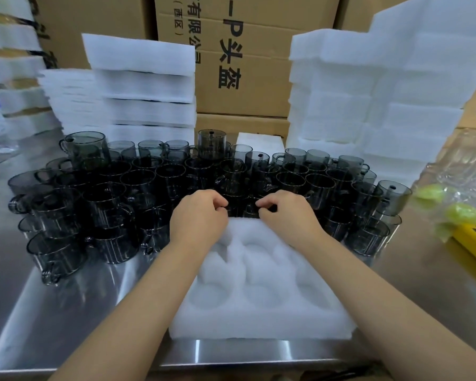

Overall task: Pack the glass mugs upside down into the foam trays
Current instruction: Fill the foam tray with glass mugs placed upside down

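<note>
One foam tray point(259, 325) sits nearest you, flat on the steel worktop point(66, 312). Six round hollows show, all empty; your hands may hide more

Left hand point(198, 218) and right hand point(286, 215) lie over the tray's far edge. The fingers point(217, 200) of both are curled in tight, thumb to forefinger, tips at the two nearest mugs point(242, 206) just past that edge. It looks like a pinch on each, but the dark glass hides it, so you can't tell if there's a real hold

The mugs are smoked grey glass with handles, packed touching across the worktop beyond the tray, some sitting on others. They overlap too much for a true count; several dozen is my guess. A few stand base up, like the raised mug point(212, 144) at the back

Handling, my read: rigid, smooth, probably slippery, not heavy, and they'll chip if knocked on neighbours. Take the handle or body, lift straight up, flip, and set it mouth down in a hollow. The foam is soft and light, so the tray may slide

Behind: two foam stacks point(140, 86) back left, one tall foam pile point(368, 105) back right, one small foam block point(259, 143) between, then cardboard boxes point(239, 64)
</note>
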Demonstrator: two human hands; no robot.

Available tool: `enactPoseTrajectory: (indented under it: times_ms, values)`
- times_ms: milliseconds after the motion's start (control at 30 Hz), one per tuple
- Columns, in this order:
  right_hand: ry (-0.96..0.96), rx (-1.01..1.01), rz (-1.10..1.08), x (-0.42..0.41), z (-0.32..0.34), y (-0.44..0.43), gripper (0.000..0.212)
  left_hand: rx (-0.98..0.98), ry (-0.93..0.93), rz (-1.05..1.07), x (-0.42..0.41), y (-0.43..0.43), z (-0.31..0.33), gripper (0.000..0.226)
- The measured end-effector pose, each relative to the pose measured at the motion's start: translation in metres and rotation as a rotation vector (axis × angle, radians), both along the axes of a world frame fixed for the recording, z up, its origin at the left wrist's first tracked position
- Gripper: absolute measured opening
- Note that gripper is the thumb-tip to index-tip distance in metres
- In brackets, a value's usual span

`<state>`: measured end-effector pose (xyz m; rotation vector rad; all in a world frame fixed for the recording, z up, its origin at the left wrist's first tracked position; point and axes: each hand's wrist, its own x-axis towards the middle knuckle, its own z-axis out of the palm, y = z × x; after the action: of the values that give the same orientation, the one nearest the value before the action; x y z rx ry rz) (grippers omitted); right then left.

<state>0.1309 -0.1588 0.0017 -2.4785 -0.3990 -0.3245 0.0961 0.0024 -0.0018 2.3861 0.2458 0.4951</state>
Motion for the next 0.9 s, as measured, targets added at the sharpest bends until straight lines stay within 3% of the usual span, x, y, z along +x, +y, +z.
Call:
enactPoseTrajectory:
  times_ms: [167,433,667,900]
  values:
    - [0.058,-0.003,0.028,-0.001,0.003,0.001,0.017,-0.04,-0.006,-0.008,0.001,0.001,-0.001,0.024]
    - [0.132,-0.17,0.096,-0.004,0.007,0.004,0.02,-0.103,-0.049,-0.038,0.002,0.002,-0.004,0.024]
    - [-0.012,-0.091,0.188,-0.01,0.004,0.002,0.015,-0.191,-0.104,-0.09,0.0,0.003,-0.003,0.023]
    - [-0.27,0.034,0.307,-0.019,0.005,0.005,0.013,-0.445,-0.145,-0.169,0.0,0.002,0.0,0.01]
